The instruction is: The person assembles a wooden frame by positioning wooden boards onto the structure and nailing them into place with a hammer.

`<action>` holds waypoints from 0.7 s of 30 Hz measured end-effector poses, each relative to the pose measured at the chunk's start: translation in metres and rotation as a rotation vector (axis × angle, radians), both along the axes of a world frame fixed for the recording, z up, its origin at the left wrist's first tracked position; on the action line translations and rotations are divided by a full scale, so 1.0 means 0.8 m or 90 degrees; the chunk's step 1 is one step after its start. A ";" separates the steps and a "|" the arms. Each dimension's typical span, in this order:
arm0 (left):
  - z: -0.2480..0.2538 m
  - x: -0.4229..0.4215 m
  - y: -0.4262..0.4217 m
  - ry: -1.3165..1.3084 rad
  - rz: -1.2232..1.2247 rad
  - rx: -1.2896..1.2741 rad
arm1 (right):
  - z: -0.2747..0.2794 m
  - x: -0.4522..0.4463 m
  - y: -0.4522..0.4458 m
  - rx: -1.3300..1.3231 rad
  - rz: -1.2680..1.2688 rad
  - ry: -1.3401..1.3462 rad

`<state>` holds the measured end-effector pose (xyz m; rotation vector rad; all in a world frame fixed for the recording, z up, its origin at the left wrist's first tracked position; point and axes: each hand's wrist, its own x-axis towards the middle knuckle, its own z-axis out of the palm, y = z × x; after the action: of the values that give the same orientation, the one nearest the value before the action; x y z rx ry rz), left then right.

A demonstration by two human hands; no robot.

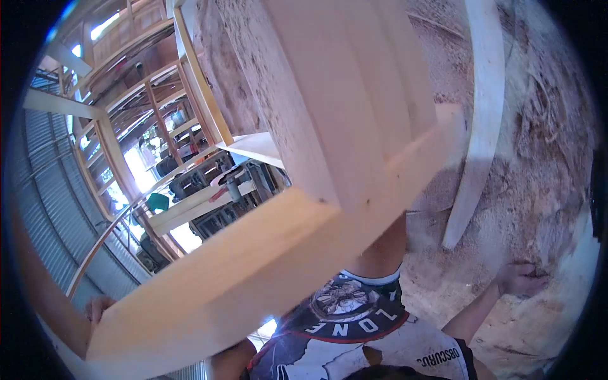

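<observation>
Boards (354, 95) look already joined to the beam (253, 266) (remaining work unclear); left hand (98, 308) grips beam, right hand's (522, 280) grip cannot be told.

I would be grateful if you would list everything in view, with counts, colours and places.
Long beam: one, pale yellow wood, slanting across the foreground
Wide wooden piece: one, pale, top centre, meeting the beam
Curved strip: one, pale wood, right of the wide piece
Ground: one, brownish, right side
Timber framing: several members, tan, left background
Corrugated wall: one, blue-grey, far left
Green object: one, green, left background
Machinery: count unclear, dark, behind the beam
Clothing: count unclear, black, white and red, bottom centre
Leg: one, partly hidden, below the beam
Left hand: one, at the beam's lower-left end
Right hand: one, blurred, lower right
</observation>
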<state>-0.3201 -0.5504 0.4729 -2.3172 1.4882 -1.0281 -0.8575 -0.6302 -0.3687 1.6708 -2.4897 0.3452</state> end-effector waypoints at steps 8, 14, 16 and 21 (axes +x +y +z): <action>-0.320 -0.061 -0.076 -0.124 -0.140 -0.209 | 0.005 0.006 -0.002 -0.006 0.001 0.000; -0.311 -0.056 -0.104 -0.119 -0.166 -0.186 | 0.008 0.009 -0.005 -0.015 0.043 0.004; -0.278 -0.046 -0.129 -0.124 -0.182 -0.160 | 0.013 0.014 -0.009 -0.021 0.045 -0.012; -0.248 -0.040 -0.166 -0.130 -0.219 -0.112 | 0.003 0.002 0.003 0.004 0.030 0.015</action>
<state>-0.3521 -0.6833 0.2748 -2.0249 1.8120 -1.4890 -0.8563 -0.6282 -0.3665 1.7280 -2.4410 0.3214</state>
